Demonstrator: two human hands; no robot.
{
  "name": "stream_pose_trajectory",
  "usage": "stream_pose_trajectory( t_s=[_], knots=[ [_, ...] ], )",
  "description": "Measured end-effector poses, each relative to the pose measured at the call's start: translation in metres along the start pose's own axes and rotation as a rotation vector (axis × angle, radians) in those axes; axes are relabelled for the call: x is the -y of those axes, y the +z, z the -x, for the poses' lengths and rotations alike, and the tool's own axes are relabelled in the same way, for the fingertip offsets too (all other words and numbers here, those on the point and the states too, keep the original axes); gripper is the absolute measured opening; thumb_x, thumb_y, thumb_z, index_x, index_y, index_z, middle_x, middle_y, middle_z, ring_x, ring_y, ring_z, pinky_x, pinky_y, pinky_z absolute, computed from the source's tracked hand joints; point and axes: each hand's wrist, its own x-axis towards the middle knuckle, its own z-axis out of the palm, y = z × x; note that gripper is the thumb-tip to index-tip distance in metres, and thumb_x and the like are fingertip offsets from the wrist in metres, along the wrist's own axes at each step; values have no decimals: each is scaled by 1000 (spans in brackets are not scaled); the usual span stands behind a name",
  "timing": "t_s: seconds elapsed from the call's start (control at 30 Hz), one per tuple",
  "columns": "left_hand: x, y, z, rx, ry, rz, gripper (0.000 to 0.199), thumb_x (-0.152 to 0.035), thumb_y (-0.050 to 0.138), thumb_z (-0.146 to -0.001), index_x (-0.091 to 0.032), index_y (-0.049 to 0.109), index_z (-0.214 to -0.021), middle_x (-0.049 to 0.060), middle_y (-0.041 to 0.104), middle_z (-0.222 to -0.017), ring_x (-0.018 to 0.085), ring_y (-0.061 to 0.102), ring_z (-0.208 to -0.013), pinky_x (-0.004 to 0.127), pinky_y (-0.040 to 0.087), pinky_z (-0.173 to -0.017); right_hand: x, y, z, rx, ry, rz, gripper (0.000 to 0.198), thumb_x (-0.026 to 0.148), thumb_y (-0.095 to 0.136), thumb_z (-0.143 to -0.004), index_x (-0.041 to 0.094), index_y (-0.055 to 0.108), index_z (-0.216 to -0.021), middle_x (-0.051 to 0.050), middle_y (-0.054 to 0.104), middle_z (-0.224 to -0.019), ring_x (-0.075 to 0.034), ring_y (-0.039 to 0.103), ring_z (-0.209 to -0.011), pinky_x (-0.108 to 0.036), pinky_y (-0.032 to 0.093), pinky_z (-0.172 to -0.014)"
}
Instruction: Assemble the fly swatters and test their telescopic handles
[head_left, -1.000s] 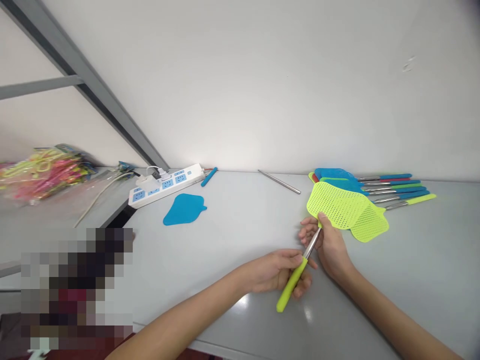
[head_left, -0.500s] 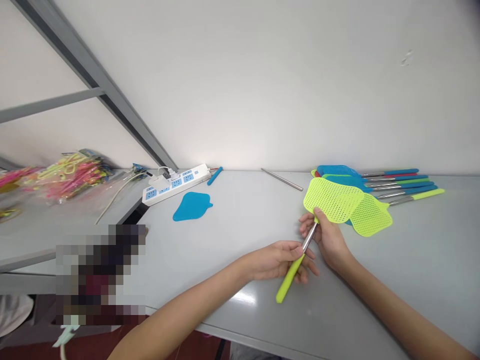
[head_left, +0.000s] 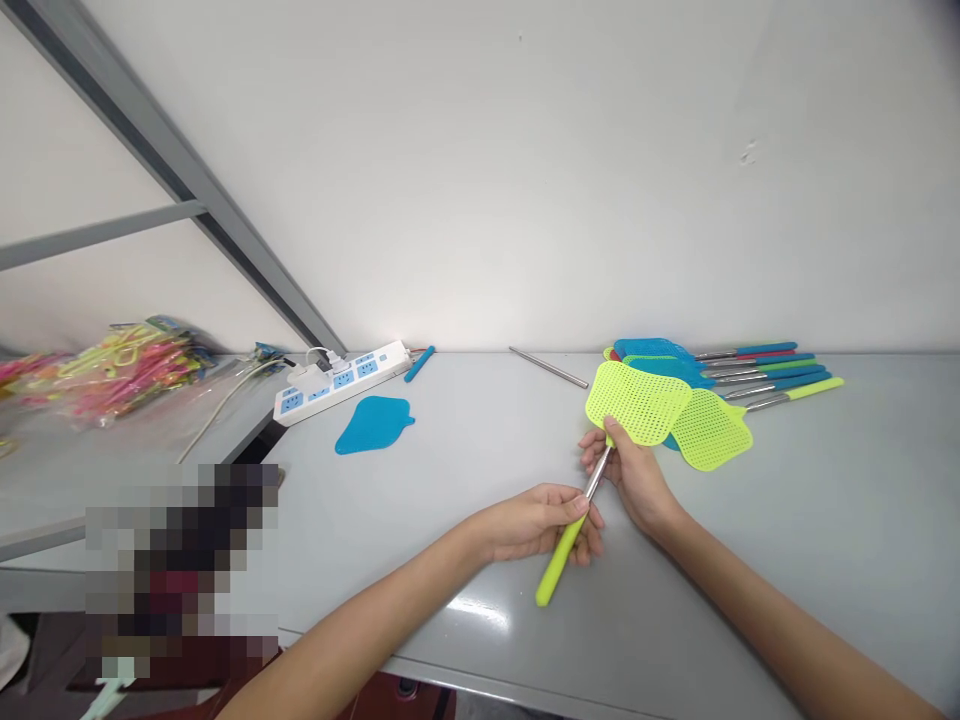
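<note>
Yellow-green plastic is forming the head and grip of the swatter, which is slanting between both hands right of centre, its head reaching up past the right hand and its grip end jutting below the left. The left hand is pinching it where metal shaft is meeting grip, the other fingers curling loosely behind. The right hand is pinching its neck, thumb pressing on the head's base. More swatters are lying just behind, at right. A blue head is lying left of centre, near a power strip; a metal rod is resting at centre. Packets are sitting at far left, any lettering too blurred to read.
</note>
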Motion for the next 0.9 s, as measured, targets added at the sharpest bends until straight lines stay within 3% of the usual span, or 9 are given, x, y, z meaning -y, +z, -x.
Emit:
stream_pose_trajectory(
  t_s=[0.9],
  knots=[
    [-4, 3, 2, -54, 4, -111, 24, -32, 41, -79, -11, 53, -79, 6, 59, -68, 10, 56, -51, 22, 43, -53, 2, -2, -2, 58, 23, 30, 39, 48, 42, -72, 14, 57, -65, -3, 52, -55, -10, 44, -46, -22, 33, -41]
  ],
)
